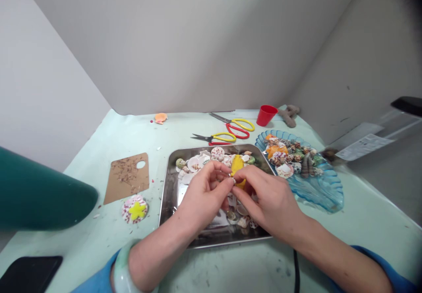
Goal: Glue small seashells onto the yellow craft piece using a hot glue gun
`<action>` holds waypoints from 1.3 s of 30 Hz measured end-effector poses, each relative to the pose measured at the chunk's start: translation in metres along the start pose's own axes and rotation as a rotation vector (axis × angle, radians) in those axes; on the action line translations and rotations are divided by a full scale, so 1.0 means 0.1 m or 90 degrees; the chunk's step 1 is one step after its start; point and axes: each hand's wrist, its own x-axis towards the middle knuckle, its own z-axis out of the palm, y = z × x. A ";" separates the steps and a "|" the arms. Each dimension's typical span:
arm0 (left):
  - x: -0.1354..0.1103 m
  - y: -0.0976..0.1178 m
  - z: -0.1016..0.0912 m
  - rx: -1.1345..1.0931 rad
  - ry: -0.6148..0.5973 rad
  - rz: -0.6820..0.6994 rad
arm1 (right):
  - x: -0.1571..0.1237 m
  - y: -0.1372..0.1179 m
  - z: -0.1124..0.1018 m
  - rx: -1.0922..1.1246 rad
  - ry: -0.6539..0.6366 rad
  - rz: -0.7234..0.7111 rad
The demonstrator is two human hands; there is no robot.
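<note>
Pinching a tiny pale thing (233, 180) in the left hand (206, 188) and in the right hand (267, 192) too, up above the metal tray (165, 203). Too small to tell what. Down in the tray, lots of white and spotted shells (194, 164), with a yellow piece (237, 164) among them, just past the hands. On the right, close beside the tray, a blue plate (329, 198) with more shells (293, 156) heaped on it. On the far side, two pairs of scissors (238, 128), then a red cup (267, 116) farther right. On the left, a brown card (127, 176), and nearer, a yellow flower (137, 211) on a spotted shell (126, 211). Far left, an orange shell (161, 117). All on a pale green worktop (250, 264).
</note>
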 end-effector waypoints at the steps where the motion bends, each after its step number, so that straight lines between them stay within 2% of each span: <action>1: 0.00 0.01 0.00 0.004 0.000 -0.001 | 0.00 0.00 0.00 0.001 -0.004 0.004; 39: 0.02 -0.03 0.02 0.019 -0.007 -0.016 | 0.01 -0.01 -0.01 -0.020 -0.029 0.004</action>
